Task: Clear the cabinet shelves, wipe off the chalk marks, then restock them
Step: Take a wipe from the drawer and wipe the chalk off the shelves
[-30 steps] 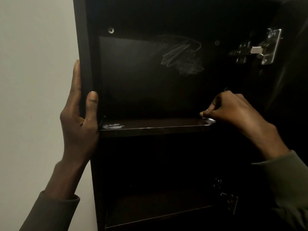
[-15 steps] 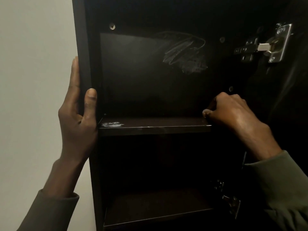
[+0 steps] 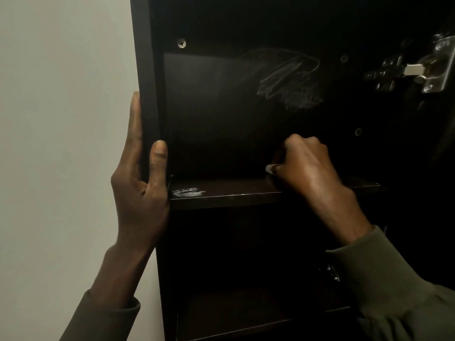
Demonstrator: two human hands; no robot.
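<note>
A dark cabinet (image 3: 145, 70) stands open in front of me. A faint chalk scribble (image 3: 288, 80) covers its back panel, and a white chalk smear (image 3: 188, 192) lies at the left front of the upper shelf (image 3: 234, 190). My left hand (image 3: 140, 188) grips the cabinet's left side panel, thumb on the front edge and fingers along the outside. My right hand (image 3: 307, 166) is curled over the upper shelf right of centre and pinches a small white object (image 3: 269, 168) whose tip pokes out on the left. What that object is cannot be made out.
A pale wall (image 3: 61, 119) runs along the cabinet's left side. A metal door hinge (image 3: 418, 70) sits at the upper right, and another hinge (image 3: 332, 273) shows lower down. The lower shelf (image 3: 246, 316) is dark and shows nothing on it.
My right hand has slid left along the upper shelf with the white object. My left hand has kept its hold on the side panel.
</note>
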